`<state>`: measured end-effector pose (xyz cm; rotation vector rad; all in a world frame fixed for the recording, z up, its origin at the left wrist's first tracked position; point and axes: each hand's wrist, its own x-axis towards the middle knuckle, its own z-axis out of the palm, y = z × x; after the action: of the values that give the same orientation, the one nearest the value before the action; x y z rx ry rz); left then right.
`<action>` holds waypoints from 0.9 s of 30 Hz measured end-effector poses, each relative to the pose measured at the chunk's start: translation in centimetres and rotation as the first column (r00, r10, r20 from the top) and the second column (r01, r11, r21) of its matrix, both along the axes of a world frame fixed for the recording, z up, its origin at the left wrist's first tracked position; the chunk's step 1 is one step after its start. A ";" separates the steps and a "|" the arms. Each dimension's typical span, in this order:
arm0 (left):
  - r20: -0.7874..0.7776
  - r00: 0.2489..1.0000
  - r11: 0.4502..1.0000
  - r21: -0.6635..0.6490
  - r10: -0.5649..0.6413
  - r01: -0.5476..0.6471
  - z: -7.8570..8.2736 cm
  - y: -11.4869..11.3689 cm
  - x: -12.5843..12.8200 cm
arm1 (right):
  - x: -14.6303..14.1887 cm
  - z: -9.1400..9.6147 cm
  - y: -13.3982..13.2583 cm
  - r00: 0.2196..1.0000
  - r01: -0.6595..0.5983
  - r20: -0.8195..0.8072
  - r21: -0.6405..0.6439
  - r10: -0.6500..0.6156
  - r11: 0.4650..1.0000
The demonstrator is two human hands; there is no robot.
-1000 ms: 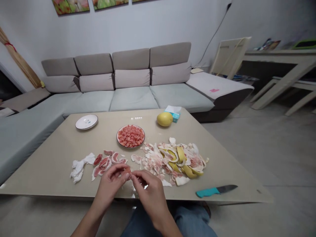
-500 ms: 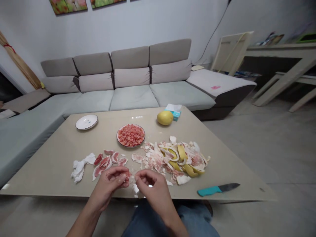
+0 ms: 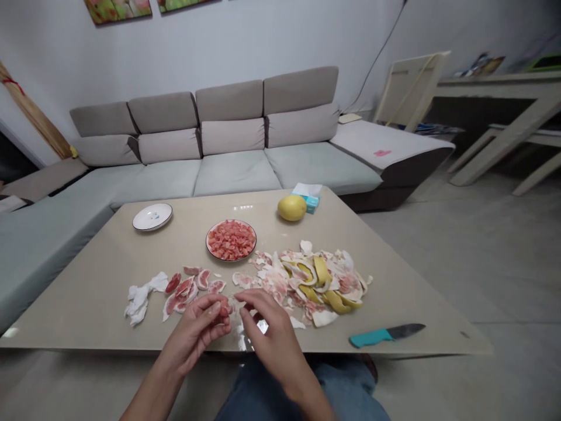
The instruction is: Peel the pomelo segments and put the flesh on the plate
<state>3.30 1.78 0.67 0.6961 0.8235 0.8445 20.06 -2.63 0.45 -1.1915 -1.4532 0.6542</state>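
Observation:
My left hand is closed on a small piece of red pomelo flesh, pinched between thumb and fingers near the table's front edge. Just to the right, my right hand has its thumb and forefinger apart, with nothing visible between them. Beyond my left hand lie several red pomelo segments, some with pale skin on them. A round plate farther back is heaped with red pomelo pieces. To the right of my hands spreads a pile of yellow and white pomelo peel.
A knife with a teal handle lies at the front right. Crumpled tissue is at the left. A white plate, a whole yellow pomelo and a tissue pack stand at the back. Behind the table runs a grey sofa.
My right thumb and forefinger have opened from a pinch beside the pomelo piece. The left hand still holds that piece, turned slightly. The view has shifted a little.

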 end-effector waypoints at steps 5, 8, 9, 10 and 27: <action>-0.066 0.998 1.000 0.028 0.008 -0.006 0.2 -0.2 0.3 | -0.8 -0.8 0.1 0.999 -0.036 -0.029 0.020 0.036 0.999; -0.086 0.996 0.998 0.065 -0.012 0.017 0.2 -0.2 0.4 | -1.0 -1.2 0.1 1.000 -0.028 -0.011 0.071 0.029 0.997; -0.090 0.996 0.996 0.082 -0.016 0.023 0.1 -0.2 0.4 | -1.0 -1.2 0.1 1.000 -0.023 0.000 0.079 0.023 0.997; -0.093 0.995 0.995 0.098 -0.017 0.026 0.1 -0.2 0.4 | -1.0 -1.2 0.1 1.000 -0.010 0.008 0.086 0.010 0.996; -0.352 0.931 0.923 0.381 0.093 0.053 -0.5 -0.4 0.3 | -1.4 -0.7 -0.2 0.997 0.019 0.075 -0.017 -0.018 1.000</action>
<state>3.61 1.41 0.13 1.2237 1.0082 0.9212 18.70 -2.87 -0.26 -1.2537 -1.4999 0.6160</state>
